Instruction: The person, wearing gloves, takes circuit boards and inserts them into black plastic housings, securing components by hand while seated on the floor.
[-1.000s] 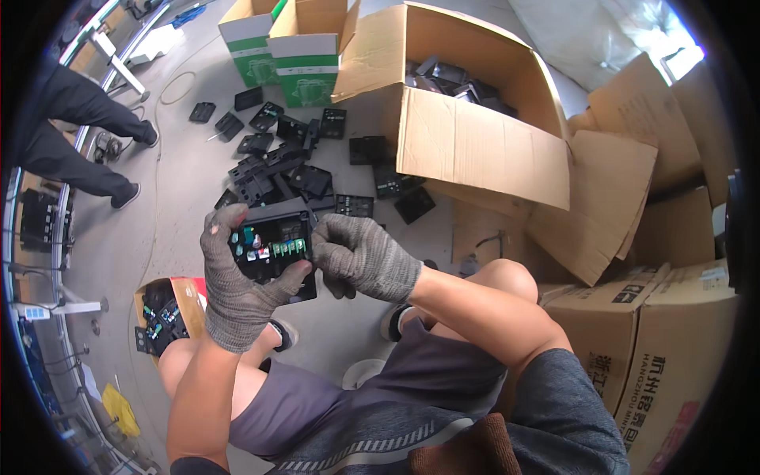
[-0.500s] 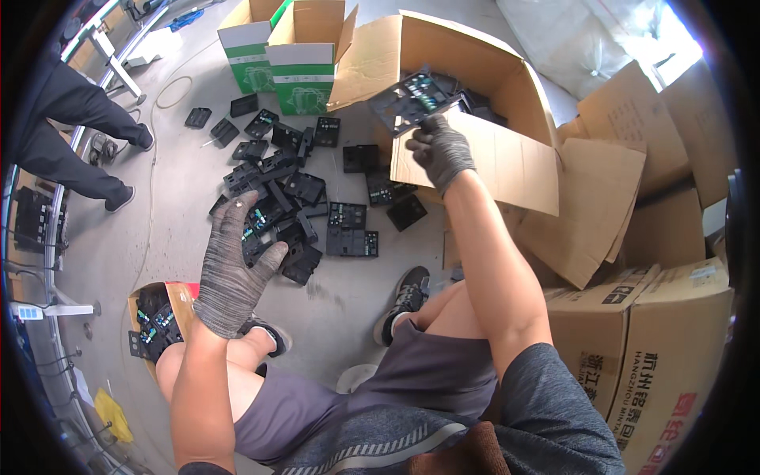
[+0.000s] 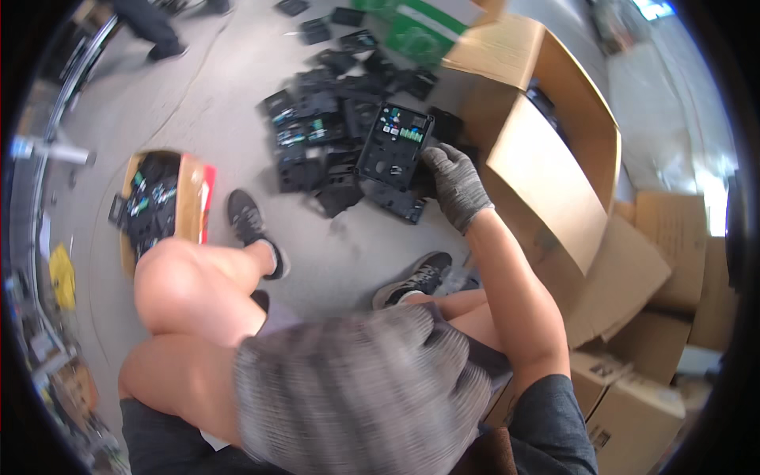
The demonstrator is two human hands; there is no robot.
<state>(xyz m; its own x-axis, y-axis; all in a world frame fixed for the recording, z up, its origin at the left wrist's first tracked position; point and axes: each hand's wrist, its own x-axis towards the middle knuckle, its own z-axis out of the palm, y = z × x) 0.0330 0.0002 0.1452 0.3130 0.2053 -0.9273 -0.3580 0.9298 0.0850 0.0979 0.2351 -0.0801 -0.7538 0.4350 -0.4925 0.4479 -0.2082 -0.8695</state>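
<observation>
My gloved right hand (image 3: 459, 186) grips the right edge of a black plastic housing (image 3: 393, 150), a shallow open tray with a green circuit board and small white connectors inside. It is held over a heap of similar black housings (image 3: 317, 131) on the floor. Close to the camera, my gloved left hand (image 3: 356, 388) is raised across my lap. Motion smears its fingers, and nothing shows in it. Beside my left knee stands a small cardboard box (image 3: 192, 198) filled with more black housings and boards.
A large open carton (image 3: 578, 103) with its flap hanging out stands right of the heap, with black parts inside. Behind it is a green and white box (image 3: 431, 32). Flattened cardboard and cartons (image 3: 633, 404) fill the right side. A person's dark-trousered leg (image 3: 150, 28) shows at the far left.
My right hand has brought the housing from above the large carton leftward and nearer, over the heap. My left hand has come up close to the camera. The whole view has shifted.
</observation>
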